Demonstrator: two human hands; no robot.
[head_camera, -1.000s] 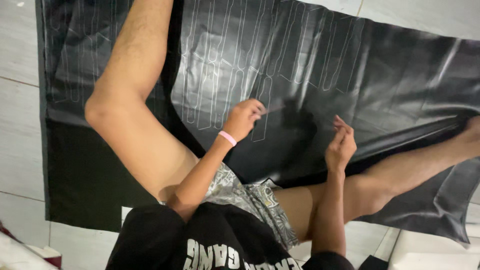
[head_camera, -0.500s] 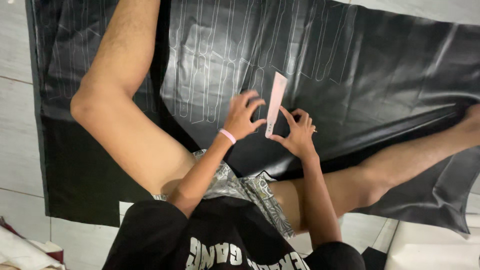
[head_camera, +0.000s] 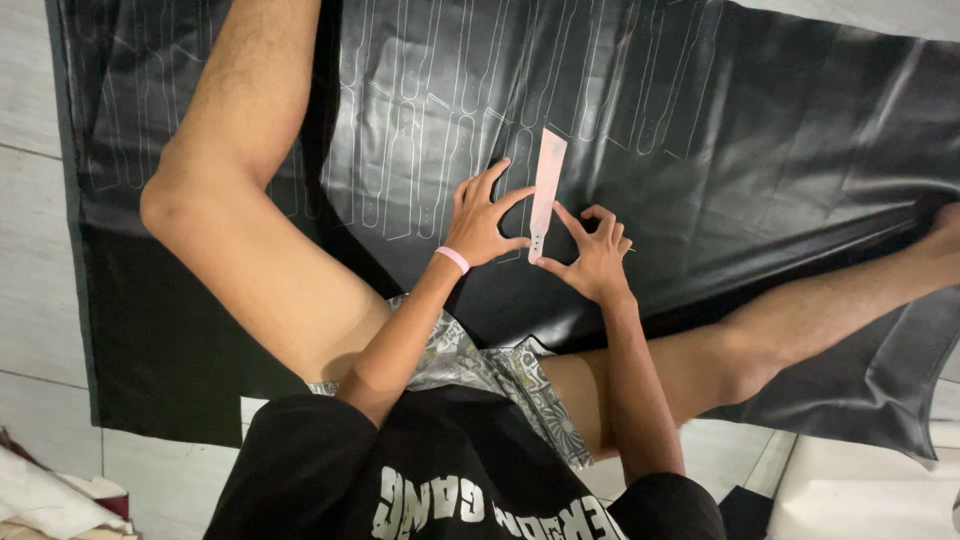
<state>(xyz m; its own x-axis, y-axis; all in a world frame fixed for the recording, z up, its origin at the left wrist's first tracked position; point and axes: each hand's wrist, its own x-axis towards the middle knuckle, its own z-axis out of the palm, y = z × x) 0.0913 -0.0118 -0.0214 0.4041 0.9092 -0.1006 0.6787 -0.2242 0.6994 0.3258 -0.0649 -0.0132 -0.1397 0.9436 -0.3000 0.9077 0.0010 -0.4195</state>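
Note:
A narrow pale pink strip template (head_camera: 547, 185) lies on a large black sheet (head_camera: 760, 150) marked with rows of white traced outlines. My left hand (head_camera: 482, 218), with a pink band at the wrist, presses the strip's lower left edge with thumb and spread fingers. My right hand (head_camera: 593, 255) pinches the strip's lower end from the right; a thin pointed tool sticks out between its fingers. I sit on the floor with my bare legs spread over the sheet.
My left knee (head_camera: 175, 205) rises at the left; my right leg (head_camera: 830, 300) stretches to the right across the sheet. Grey floor tiles (head_camera: 40, 300) border the sheet. White and red cloth (head_camera: 50, 495) lies at the bottom left, a white object (head_camera: 870, 495) at the bottom right.
A second ago no strip was on the sheet and my hands were apart. The pink strip came in, and both hands now hold it flat on the black sheet, slightly farther up.

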